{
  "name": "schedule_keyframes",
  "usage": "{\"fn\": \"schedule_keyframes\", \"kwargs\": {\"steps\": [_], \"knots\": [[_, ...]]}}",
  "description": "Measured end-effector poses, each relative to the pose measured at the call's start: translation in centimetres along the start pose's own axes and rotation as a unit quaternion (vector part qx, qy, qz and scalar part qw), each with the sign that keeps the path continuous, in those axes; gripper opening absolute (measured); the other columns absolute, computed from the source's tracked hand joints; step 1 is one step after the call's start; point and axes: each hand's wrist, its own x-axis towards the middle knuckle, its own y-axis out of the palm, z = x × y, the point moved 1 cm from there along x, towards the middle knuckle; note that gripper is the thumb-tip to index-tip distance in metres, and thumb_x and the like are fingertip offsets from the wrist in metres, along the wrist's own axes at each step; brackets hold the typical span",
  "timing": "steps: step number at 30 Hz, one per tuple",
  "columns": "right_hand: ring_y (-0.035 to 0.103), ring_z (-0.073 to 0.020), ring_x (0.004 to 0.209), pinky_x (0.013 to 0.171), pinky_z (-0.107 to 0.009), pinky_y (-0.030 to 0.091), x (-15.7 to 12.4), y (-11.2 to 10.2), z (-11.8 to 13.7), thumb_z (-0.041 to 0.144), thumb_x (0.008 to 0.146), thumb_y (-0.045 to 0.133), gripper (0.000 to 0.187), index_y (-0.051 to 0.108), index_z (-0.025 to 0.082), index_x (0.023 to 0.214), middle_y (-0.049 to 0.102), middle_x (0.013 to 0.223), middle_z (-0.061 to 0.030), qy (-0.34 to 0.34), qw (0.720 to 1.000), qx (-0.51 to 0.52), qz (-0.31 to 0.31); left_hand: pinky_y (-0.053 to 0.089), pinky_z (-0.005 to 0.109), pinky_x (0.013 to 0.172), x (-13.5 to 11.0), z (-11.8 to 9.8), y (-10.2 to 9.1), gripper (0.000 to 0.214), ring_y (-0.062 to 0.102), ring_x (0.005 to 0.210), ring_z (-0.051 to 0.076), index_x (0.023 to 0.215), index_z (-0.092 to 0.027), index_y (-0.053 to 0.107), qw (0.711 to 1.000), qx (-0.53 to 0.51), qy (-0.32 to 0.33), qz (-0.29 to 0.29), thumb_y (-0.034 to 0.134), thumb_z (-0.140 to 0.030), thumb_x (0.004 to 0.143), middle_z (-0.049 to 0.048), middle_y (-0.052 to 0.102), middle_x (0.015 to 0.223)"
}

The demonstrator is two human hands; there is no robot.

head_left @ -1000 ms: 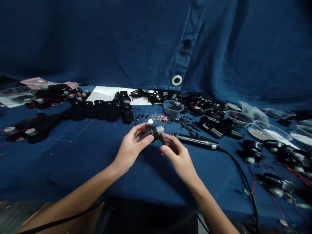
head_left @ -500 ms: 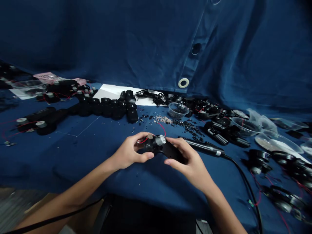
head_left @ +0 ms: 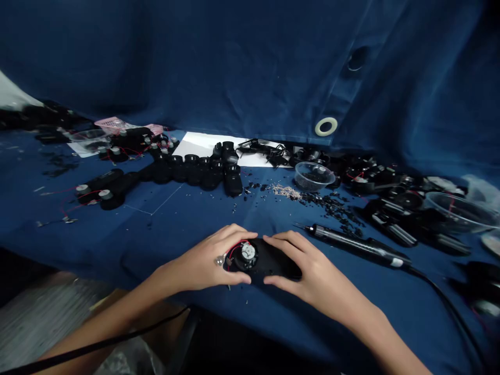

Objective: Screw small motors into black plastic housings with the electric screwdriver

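Between my two hands lies a black plastic housing [head_left: 273, 258], elongated, with a round motor [head_left: 248, 252] showing a white top at its left end. Red wires curl round the motor's left side. My left hand [head_left: 213, 258] grips the motor end, thumb at the near side and fingers at the far side; a small metal piece shows by its fingers. My right hand [head_left: 308, 260] holds the other end, thumb near and fingers over the far edge. A black electric screwdriver [head_left: 357, 245] lies just beyond my right hand, its bit pointing left.
Black housings [head_left: 195, 172] stand in a row at the back, near white paper [head_left: 199, 143]. Housings with motors [head_left: 105, 195] lie at left. Small screws [head_left: 286, 191] and black bits [head_left: 332, 205] are strewn before a clear bowl [head_left: 312, 177]. A cable [head_left: 445, 291] runs down the right side.
The housing has turned so its motor top faces up and it lies lower, near the cloth. The red wire that stood up is now tucked round the motor. The view has shifted right.
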Motion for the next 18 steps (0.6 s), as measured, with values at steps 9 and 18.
{"fn": "schedule_keyframes", "kwargs": {"steps": [9,18], "knots": [[0.040,-0.0207,0.130,0.105,-0.040,0.042,-0.1,-0.6,-0.5,0.045,0.089,0.050,0.059,0.027,0.035,0.142,0.032,0.144,-0.0045,0.066,0.993,-0.031,-0.093,0.039,0.037,0.100,-4.5,5.8,-7.1,0.052,0.052,0.110,0.025,0.120,-0.020,0.053,0.896,0.279,-0.206,-0.278,0.063,-0.046,0.076,0.0060,0.057,0.114],[0.056,-0.0219,0.114,0.089,-0.033,0.052,-7.2,-0.7,-3.4,0.034,0.087,0.054,0.039,0.048,0.032,0.126,0.052,0.128,-0.0048,0.129,0.982,-0.027,-0.135,0.043,0.049,0.088,-9.8,13.8,-13.2,0.064,0.052,0.110,0.038,0.123,-0.008,0.045,0.798,0.356,-0.387,-0.293,0.039,-0.059,0.085,0.0130,0.059,0.111]]}}
